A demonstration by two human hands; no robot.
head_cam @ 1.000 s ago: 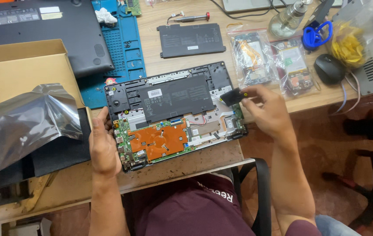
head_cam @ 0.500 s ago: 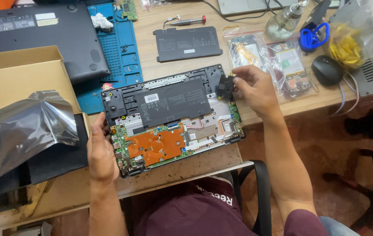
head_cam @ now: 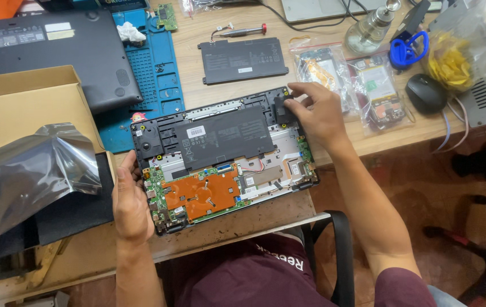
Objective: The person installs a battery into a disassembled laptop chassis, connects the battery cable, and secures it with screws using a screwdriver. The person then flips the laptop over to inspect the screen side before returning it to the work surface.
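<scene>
one opened laptop [head_cam: 220,159] lies at the near edge of the tabletop, its battery and orange board showing. the right hand [head_cam: 317,113] pinches a small black part [head_cam: 283,108] at the laptop's far right corner, fingers curled. the left hand [head_cam: 130,199] lies flat and loose against the laptop's left side. a second, loose battery [head_cam: 243,59] lies farther back, beside one blue mat [head_cam: 157,74].

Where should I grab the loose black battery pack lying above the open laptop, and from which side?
Take the battery pack by its two long edges, coming from straight above. It lies flat on the wooden table, a thin wide slab, so a pinch across the shorter width looks easiest. Its near edge is clear of the opened laptop; a screwdriver lies close behind.
</scene>
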